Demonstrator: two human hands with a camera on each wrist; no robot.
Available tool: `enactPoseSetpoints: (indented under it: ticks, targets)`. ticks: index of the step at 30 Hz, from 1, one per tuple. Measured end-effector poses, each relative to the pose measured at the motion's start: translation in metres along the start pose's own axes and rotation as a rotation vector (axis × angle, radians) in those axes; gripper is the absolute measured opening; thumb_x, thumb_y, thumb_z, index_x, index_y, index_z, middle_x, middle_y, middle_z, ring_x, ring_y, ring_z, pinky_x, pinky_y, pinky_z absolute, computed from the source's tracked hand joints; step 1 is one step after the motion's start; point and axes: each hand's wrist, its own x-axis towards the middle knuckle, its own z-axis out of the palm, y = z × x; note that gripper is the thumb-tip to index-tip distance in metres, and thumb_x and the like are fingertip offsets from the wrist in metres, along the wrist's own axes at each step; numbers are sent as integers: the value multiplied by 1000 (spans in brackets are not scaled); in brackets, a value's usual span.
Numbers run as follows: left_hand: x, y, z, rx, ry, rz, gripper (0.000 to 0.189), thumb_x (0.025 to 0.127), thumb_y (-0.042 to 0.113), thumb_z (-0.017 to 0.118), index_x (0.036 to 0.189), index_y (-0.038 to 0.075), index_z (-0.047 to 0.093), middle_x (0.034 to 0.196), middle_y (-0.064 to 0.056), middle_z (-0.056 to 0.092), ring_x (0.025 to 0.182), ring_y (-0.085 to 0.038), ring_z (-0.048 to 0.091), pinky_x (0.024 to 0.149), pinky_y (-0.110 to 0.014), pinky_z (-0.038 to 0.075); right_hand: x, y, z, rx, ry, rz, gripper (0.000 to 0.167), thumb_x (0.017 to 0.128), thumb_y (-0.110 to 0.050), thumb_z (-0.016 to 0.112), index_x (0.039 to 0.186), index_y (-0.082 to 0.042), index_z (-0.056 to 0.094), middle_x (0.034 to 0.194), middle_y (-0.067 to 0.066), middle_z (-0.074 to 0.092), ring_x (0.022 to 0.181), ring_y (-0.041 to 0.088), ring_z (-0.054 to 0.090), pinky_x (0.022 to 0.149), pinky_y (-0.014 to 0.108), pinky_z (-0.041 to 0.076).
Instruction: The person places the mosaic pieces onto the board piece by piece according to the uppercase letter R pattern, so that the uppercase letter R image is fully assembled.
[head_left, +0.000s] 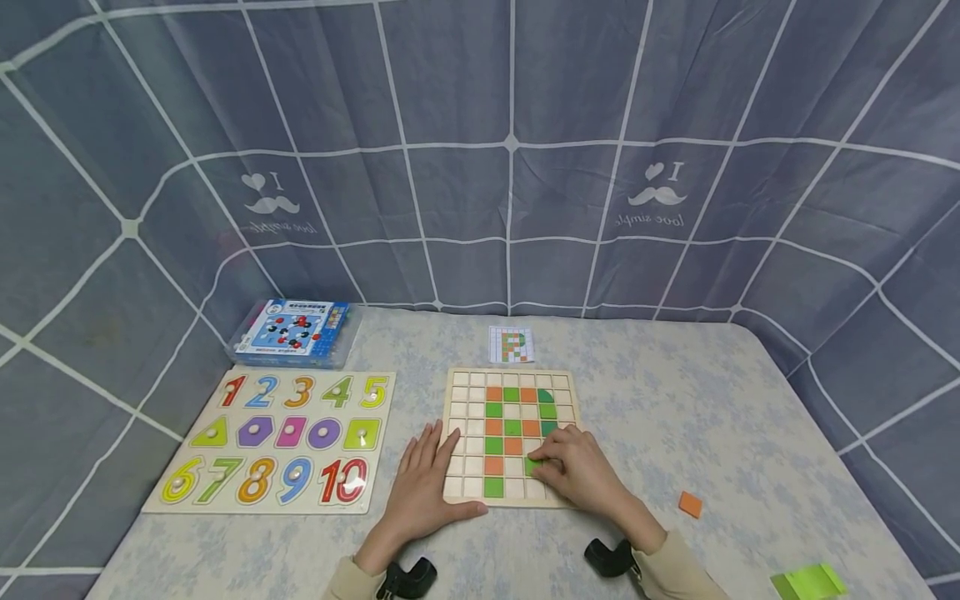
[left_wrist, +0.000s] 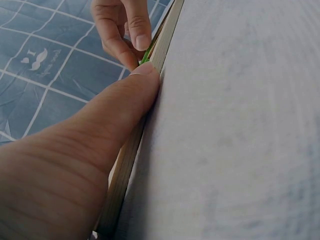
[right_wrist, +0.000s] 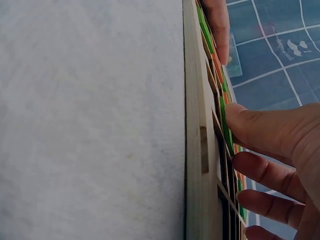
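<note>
A wooden grid board point(head_left: 456, 486) lies on the table, with orange and green square tiles set in several cells and dark green rounded pieces at its right. Along the board's left side and near corner rests my left hand point(head_left: 423, 492), fingers extended; its thumb point(left_wrist: 127, 92) lies at the near edge in the left wrist view. My right hand point(head_left: 588, 475) pinches a green square tile point(head_left: 531, 467) over the lower right cells. In the right wrist view, the thumb point(right_wrist: 250, 122) is against that green tile point(right_wrist: 224, 116), at the board's surface.
Beyond the board lies a small pattern card point(head_left: 512, 344). A number-and-shape puzzle board point(head_left: 281, 506) is at left, with a blue-labelled plastic box point(head_left: 292, 329) behind it. One loose orange tile point(head_left: 690, 504) and a light green object point(head_left: 808, 583) are at right.
</note>
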Motion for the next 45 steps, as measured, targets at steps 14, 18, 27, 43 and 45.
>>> enactPoseSetpoints:
  ticks: [14,18,27,43,45]
  targets:
    - [0,0,-3,-6,6,4,111,65,69,71,148,6,33,151,-23,22,140,-37,12,111,-52,9,-8,7,-3,90,105,37,24,79,-21,79,102,-13,75,96,-8,63,86,10,50,74,37,41]
    - [1,-1,-3,-7,7,7,111,65,69,70,148,6,32,152,-22,22,141,-37,12,111,-51,9,-14,12,-13,92,211,74,27,78,-18,80,103,-11,74,98,-4,65,91,15,53,77,41,44]
    - [1,-2,-4,-10,-3,-7,112,65,71,69,148,6,32,152,-22,21,141,-36,10,111,-51,8,-38,29,-34,-6,439,121,32,70,-5,83,100,-4,74,96,5,66,87,24,54,72,43,41]
    - [1,-2,-2,-8,-6,-10,112,64,70,70,148,6,32,152,-22,21,141,-36,10,111,-51,7,-86,46,-70,-53,560,298,37,63,5,83,99,0,73,97,14,65,89,27,50,74,36,36]
    - [1,-2,-2,-4,-6,-9,112,64,70,70,148,6,33,152,-22,21,141,-36,10,111,-51,8,-91,47,-72,-64,562,322,37,63,4,84,99,0,73,97,14,65,89,27,50,74,36,36]
